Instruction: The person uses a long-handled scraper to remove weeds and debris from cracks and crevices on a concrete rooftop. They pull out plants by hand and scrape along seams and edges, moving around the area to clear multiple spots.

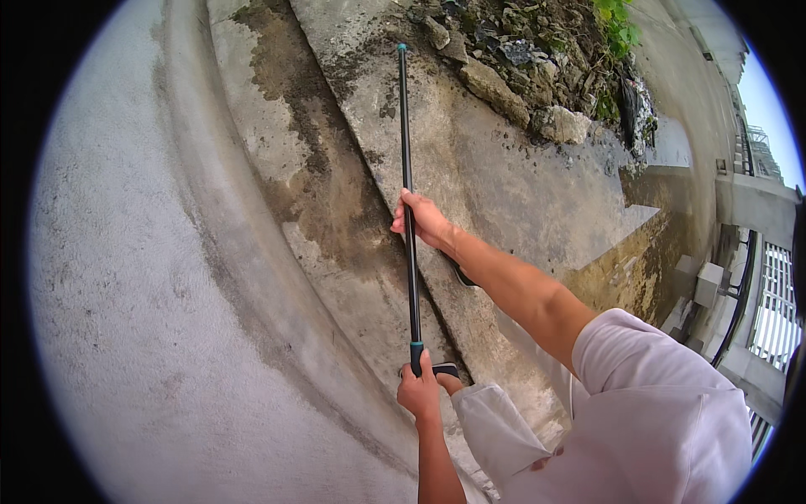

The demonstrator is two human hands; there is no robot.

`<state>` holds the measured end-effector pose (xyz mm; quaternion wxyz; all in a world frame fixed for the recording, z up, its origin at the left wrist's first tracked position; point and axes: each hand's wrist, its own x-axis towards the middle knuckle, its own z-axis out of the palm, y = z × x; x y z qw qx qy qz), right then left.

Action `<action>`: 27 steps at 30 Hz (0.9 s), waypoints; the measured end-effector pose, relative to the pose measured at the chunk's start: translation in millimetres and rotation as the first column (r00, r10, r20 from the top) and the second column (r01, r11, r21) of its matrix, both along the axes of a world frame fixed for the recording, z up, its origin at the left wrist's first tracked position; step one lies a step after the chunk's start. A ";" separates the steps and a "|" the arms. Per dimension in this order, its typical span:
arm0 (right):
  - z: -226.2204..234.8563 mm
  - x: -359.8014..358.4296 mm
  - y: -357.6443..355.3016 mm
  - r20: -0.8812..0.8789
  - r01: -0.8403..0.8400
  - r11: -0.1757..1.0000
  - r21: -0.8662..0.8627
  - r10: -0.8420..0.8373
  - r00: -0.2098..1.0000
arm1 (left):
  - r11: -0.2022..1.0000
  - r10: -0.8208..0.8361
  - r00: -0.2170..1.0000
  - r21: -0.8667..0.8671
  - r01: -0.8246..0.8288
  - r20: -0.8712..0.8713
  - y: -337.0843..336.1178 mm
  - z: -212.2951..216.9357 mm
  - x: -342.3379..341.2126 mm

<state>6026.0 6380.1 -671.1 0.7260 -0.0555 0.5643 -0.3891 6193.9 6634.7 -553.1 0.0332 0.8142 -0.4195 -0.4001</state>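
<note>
A long, thin black pole [411,277] runs nearly straight up the middle of the view. It has a small teal tip at its far end and a teal ring above a thicker dark grip at its near end. My left hand [418,393] is closed round that grip, low in the view. Farther up, near the pole's middle, my right hand [426,220] holds the shaft, with the arm reaching in from the right. The far tip shows over stained concrete, left of a rubble heap [537,67]; whether it touches the ground I cannot tell.
A pale rough wall [117,277] curves along the left. Beside it a concrete ledge [311,210] has dark dirt along its edge. Wet, reflective ground [621,227] spreads to the right. Green leaves [617,29] grow by the rubble. My dark shoe [445,370] stands near the grip.
</note>
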 end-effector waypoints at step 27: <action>-12.1 128.1 132.9 0.049 -0.387 0.868 0.311 0.392 0.919 | 0.928 0.234 0.971 0.310 -0.208 -0.049 158.3 20.5 106.1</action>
